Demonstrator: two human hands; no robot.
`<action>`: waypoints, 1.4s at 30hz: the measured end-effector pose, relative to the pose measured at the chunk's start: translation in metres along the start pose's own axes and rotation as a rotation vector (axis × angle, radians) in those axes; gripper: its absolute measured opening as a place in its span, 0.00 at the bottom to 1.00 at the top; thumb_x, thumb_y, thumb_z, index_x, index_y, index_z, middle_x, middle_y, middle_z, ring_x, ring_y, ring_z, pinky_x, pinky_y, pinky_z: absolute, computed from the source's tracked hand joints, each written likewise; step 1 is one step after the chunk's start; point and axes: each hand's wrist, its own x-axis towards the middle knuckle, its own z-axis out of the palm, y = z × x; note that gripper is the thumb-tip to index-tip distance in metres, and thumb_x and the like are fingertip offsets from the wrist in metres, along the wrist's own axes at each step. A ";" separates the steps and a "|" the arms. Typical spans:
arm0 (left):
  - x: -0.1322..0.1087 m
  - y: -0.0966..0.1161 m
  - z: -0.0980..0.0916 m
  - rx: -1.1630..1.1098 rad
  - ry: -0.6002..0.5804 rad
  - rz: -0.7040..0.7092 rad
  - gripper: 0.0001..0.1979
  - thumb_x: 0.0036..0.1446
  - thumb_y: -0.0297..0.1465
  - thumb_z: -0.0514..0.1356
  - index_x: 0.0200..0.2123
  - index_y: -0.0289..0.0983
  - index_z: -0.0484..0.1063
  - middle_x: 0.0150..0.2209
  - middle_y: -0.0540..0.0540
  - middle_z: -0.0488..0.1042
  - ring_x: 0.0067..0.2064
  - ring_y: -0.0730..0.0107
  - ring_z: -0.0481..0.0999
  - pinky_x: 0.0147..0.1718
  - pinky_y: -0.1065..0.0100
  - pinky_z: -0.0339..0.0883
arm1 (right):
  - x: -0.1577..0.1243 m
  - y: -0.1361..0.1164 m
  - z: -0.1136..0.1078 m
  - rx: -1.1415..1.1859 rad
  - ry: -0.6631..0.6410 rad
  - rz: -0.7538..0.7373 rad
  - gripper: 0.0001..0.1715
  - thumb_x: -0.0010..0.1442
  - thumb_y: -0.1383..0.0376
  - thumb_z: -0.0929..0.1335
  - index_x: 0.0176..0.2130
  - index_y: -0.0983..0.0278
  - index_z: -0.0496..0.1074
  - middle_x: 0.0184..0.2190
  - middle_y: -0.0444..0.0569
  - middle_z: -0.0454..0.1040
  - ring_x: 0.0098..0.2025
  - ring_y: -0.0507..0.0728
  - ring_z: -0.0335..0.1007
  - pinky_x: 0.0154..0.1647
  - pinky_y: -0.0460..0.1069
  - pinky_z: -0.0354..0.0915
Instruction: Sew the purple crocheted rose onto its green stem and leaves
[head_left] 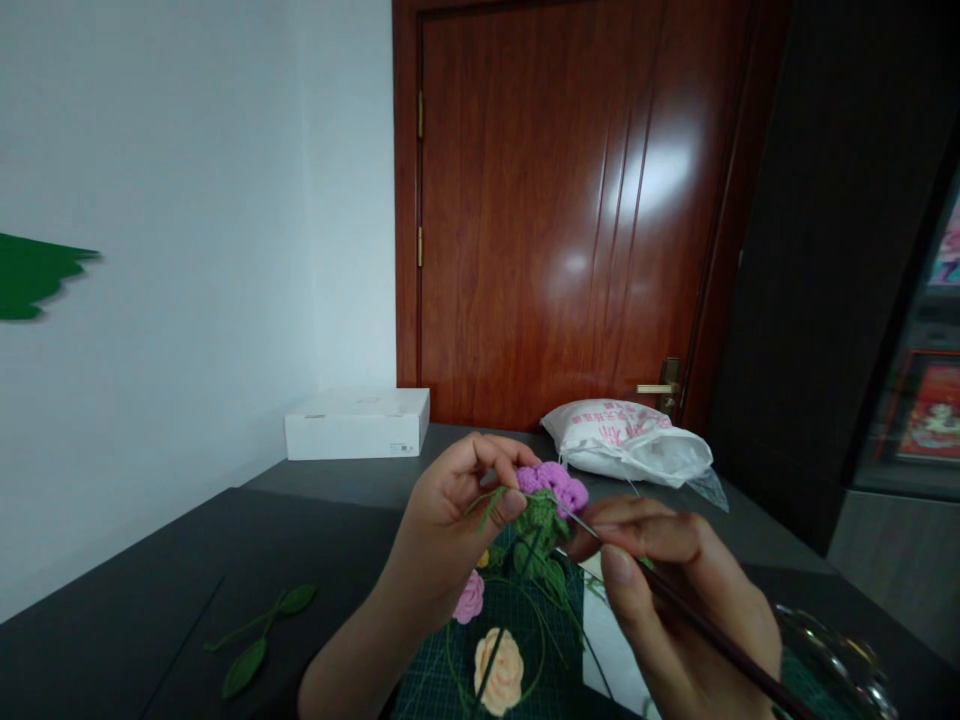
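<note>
My left hand [456, 515] pinches a purple crocheted flower [555, 484] with green crochet work [541, 520] at its base. A strand of green yarn runs by its thumb and finger. My right hand [679, 575] is closed round the dark handle of a crochet hook [694, 612]. The thin metal shaft points left, its tip at the green stitches, partly hidden among them. Below the flower hang green crocheted leaves and loose yarn ends. Beneath the hands lie a pink crocheted flower [469, 597] and a peach crocheted flower [499, 675].
A green cutting mat [427, 680] and white paper [609, 640] lie on the dark table. Left is a green leaf sprig [246, 668]; a shiny, rounded object [840, 655] is at right. A white box [356, 428] and white bag [611, 440] stand behind, before a wooden door [525, 220].
</note>
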 end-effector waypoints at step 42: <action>-0.004 0.006 0.013 0.318 0.198 -0.104 0.07 0.59 0.32 0.61 0.31 0.37 0.66 0.26 0.54 0.65 0.27 0.74 0.63 0.26 0.72 0.59 | 0.003 0.005 0.013 -0.156 -0.190 -0.273 0.11 0.60 0.76 0.65 0.40 0.63 0.68 0.29 0.47 0.76 0.33 0.56 0.76 0.38 0.51 0.75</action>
